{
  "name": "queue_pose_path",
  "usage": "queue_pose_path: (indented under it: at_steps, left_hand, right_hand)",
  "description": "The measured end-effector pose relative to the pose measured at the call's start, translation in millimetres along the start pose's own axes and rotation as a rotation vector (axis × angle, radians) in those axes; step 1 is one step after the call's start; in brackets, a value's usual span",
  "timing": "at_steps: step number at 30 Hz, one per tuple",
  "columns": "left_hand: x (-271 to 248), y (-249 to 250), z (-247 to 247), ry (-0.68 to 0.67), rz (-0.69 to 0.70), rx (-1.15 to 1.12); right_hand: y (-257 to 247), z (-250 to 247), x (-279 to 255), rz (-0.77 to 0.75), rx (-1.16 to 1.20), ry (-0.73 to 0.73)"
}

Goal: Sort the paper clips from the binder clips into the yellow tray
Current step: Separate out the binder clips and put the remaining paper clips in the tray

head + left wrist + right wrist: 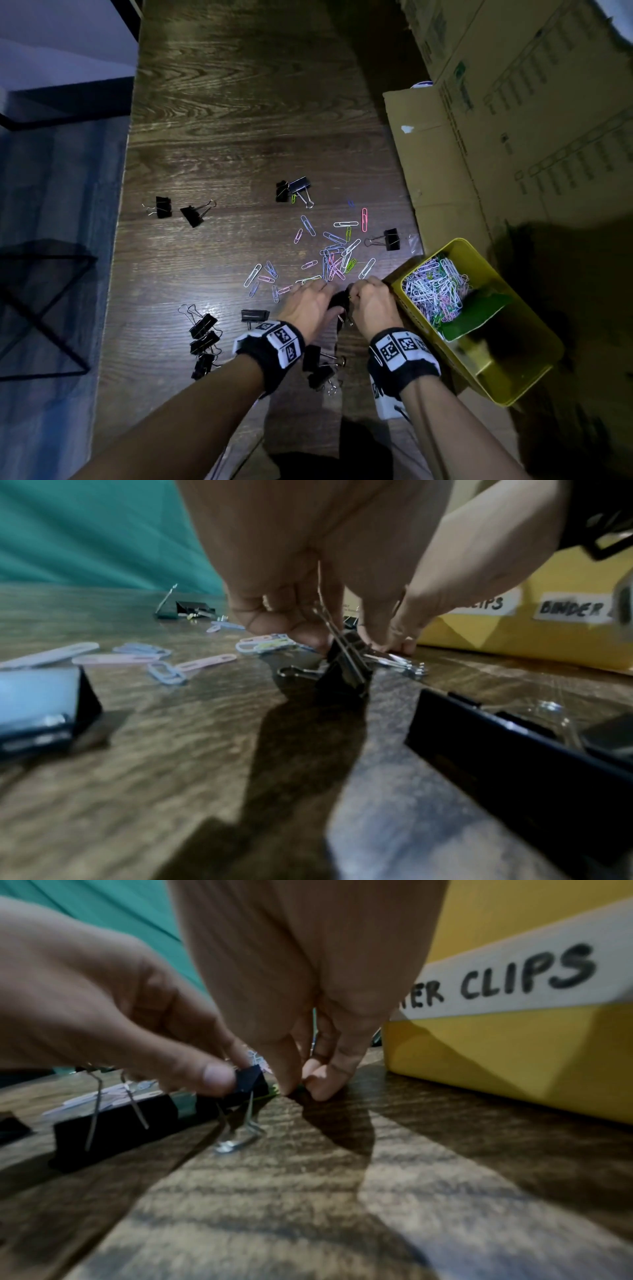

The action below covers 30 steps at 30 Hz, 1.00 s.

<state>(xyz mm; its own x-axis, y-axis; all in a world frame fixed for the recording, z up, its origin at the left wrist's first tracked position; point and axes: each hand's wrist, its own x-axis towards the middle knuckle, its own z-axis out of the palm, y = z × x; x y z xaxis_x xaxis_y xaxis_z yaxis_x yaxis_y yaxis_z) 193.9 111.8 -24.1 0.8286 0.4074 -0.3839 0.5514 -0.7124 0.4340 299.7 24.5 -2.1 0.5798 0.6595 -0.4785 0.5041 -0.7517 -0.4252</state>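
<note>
Between my two hands, a black binder clip (pixel 337 303) stands on the wooden table. My left hand (pixel 330 299) pinches its body (pixel 346 669) from above with thumb and fingers (pixel 301 634). My right hand (pixel 352 297) has thumb and forefinger (pixel 291 1080) pressed together at the table, beside the clip (pixel 251 1080), on what looks like a small yellow-green paper clip. The yellow tray (pixel 513 363) stands just right of that hand. Its far compartment holds a heap of paper clips (pixel 433 291). Loose coloured paper clips (pixel 332 253) lie beyond my hands.
Other black binder clips lie near my wrists (pixel 318 366), at the front left (pixel 203 339), far left (pixel 162 207), at the back (pixel 294 188) and right (pixel 390 238). Cardboard boxes (pixel 513 137) rise behind the tray. The table's left edge (pixel 116 240) drops to a blue floor.
</note>
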Motion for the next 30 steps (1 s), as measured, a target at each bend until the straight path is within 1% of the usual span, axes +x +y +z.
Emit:
queue_pose_path:
  at_steps: [3,7,10,12,13,14,15,17,18,20,22,24,26,30]
  left_hand:
    - [1.4,-5.5,1.0,0.019,-0.030,-0.106]
    - [-12.9,-18.7,4.4,0.067,-0.030,-0.081]
    - [-25.2,-19.8,8.1,0.020,0.028,-0.058]
    - [-28.1,-18.3,6.8,-0.038,0.034,-0.084]
    - [-28.3,-18.9,3.7,-0.036,0.027,-0.093]
    - [-28.2,-21.5,-1.4,0.005,0.006,-0.096]
    - [-27.3,-27.2,-8.0,0.087,-0.034,-0.106]
    - [-25.0,-46.0,-26.4,0.243,-0.199,-0.085]
    - [-24.0,-56.4,-36.2,0.271,-0.292,-0.050]
    - [-22.4,-74.4,-52.5,0.196,-0.478,-0.013]
    - [-18.4,-81.9,-58.8,0.106,-0.603,-0.084]
    - [-12.2,-77.8,-55.4,0.072,-0.633,-0.151]
    - [-3.3,-65.7,-48.6,0.076,-0.635,-0.178]
    - [19.8,-35.1,-39.3,0.094,-0.559,-0.202]
  right_hand:
    - [-0.5,-1.1,1.0,0.008,-0.016,-0.029]
    - [1.4,2.6,3.1,0.043,-0.011,-0.007]
    - [0.4,5.5,7.3,0.058,0.033,0.059]
    - [-0.4,5.6,10.5,0.056,0.082,0.117]
    - [-0.3,5.3,11.4,0.056,0.109,0.144]
    - [-0.2,5.1,11.7,0.057,0.127,0.167]
    - [-0.1,5.3,11.5,0.065,0.129,0.180]
    - [-0.8,8.7,12.4,0.095,0.102,0.178]
    - [-2.2,11.2,13.4,0.111,0.080,0.171]
    - [-6.9,15.0,17.5,0.145,0.055,0.162]
    - [-13.7,15.4,23.3,0.181,0.068,0.153]
    - [-22.3,16.4,29.4,0.156,0.067,0.139]
    - [-32.1,19.5,34.8,0.102,0.064,0.112]
    - [-48.3,20.3,43.5,0.052,0.071,0.063]
